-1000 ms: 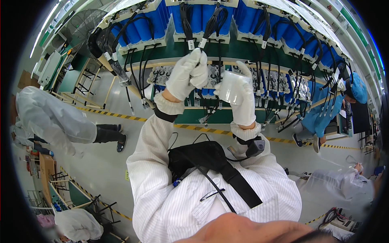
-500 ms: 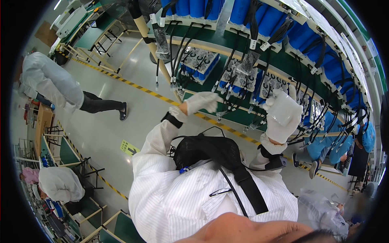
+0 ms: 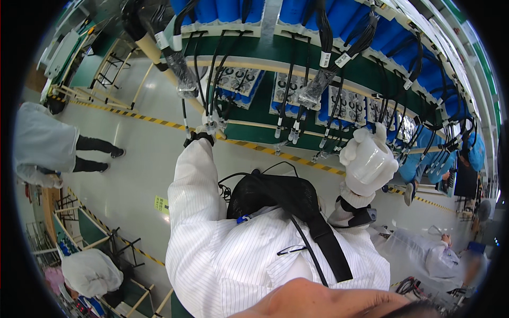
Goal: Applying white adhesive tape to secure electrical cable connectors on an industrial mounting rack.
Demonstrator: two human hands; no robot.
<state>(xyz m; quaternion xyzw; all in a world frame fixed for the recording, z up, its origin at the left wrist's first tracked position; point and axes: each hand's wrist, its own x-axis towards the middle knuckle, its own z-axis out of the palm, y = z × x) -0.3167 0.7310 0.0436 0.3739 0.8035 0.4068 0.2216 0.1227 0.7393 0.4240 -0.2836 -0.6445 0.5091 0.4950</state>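
Green bench [image 3: 260, 49] is running along up top, black cables [image 3: 324, 29] dangling. Right hand [image 3: 377, 172] is gripping a clear plastic piece [image 3: 363, 159] out front, probably feeling light, slippery; edges are looking grabbable. Left hand [image 3: 203, 129] is hiding near cable ends; can't tell its grip.

two hands [image 3: 388, 162], one clear plastic piece [image 3: 366, 165], two black wristbands [image 3: 199, 138], one floor sign [image 3: 161, 204]
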